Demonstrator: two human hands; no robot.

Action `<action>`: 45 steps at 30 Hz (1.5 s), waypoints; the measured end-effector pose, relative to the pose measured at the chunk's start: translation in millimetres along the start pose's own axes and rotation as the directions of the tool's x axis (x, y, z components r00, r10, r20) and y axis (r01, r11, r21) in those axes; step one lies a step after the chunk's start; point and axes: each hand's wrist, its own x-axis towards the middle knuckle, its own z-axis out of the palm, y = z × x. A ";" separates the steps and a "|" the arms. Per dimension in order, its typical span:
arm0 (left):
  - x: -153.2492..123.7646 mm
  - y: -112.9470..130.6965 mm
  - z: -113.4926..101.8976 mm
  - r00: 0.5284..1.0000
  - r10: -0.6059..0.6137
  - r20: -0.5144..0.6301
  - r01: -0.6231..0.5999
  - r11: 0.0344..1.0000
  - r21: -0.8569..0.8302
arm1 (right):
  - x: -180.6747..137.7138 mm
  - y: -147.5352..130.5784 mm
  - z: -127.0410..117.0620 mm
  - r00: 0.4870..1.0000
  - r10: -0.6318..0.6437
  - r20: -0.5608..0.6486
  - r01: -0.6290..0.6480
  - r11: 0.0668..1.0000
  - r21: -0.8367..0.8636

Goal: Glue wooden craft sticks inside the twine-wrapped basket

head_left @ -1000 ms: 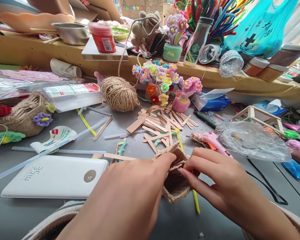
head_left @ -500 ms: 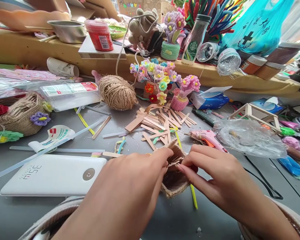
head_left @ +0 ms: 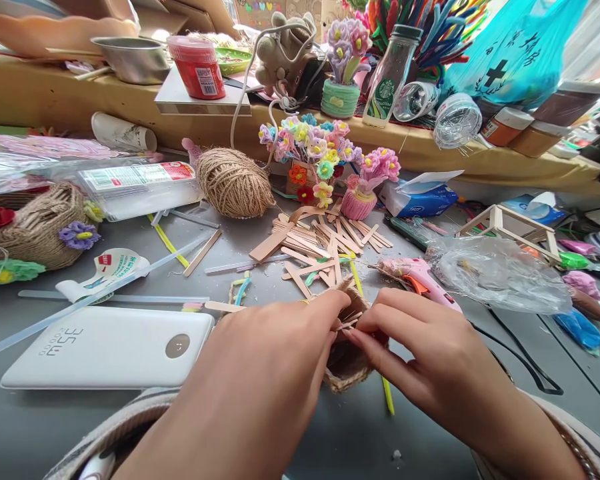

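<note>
- A twine-covered box (head_left: 349, 375) is held toward the near edge of the tabletop (head_left: 360, 443), its opening facing the camera.
- The box's left side is clamped in the left hand (head_left: 280, 353); thin strips (head_left: 349, 321) inside its opening are pinched by the right hand (head_left: 415, 340).
- Wooden sticks (head_left: 307, 241) are strewn beyond, toward the far edge, beside a twine ball (head_left: 236, 183).

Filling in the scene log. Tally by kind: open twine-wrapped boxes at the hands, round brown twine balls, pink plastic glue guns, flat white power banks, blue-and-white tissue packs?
Open twine-wrapped box: 1
Round brown twine ball: 1
Pink plastic glue gun: 1
Flat white power bank: 1
Blue-and-white tissue packs: 2
Total: 6
</note>
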 end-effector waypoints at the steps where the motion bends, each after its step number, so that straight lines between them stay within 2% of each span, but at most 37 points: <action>1: -0.4 0.0 -0.2 1.000 -0.002 0.003 0.002 1.000 0.001 | 0.3 -0.1 0.2 1.000 -0.010 -0.004 0.010 1.000 -0.001; 5: -0.1 0.1 -0.4 1.000 0.014 0.003 -0.014 1.000 -0.013 | 2.1 -1.6 0.5 0.998 -0.051 -0.026 0.051 0.999 -0.001; 10: 1.1 -0.6 0.3 1.000 0.001 0.025 0.000 0.999 -0.042 | 3.0 -3.1 2.5 0.998 -0.035 -0.050 0.035 0.999 -0.004; 19: -1.4 -1.6 0.6 1.000 0.005 0.026 -0.004 0.999 -0.046 | 2.4 0.1 1.3 0.998 -0.059 -0.028 0.059 0.998 -0.004; 24: -1.4 1.4 -1.1 0.999 -0.032 0.021 0.032 0.999 0.001 | 3.4 -0.4 1.3 0.999 -0.048 -0.020 0.048 0.999 -0.006; 30: -2.1 2.4 3.8 0.999 0.040 0.009 -0.041 0.996 0.077 | 4.3 0.2 2.4 0.999 -0.038 -0.012 0.038 0.999 0.003; 37: 0.1 10.8 4.9 0.999 0.037 -0.006 -0.035 0.977 0.211 | 3.2 1.4 1.3 0.999 -0.029 0.017 0.029 0.999 0.020; 45: 0.0 14.2 5.0 0.999 0.033 0.002 -0.033 0.968 0.247 | 2.8 -0.5 1.7 0.999 -0.034 0.006 0.033 0.999 0.023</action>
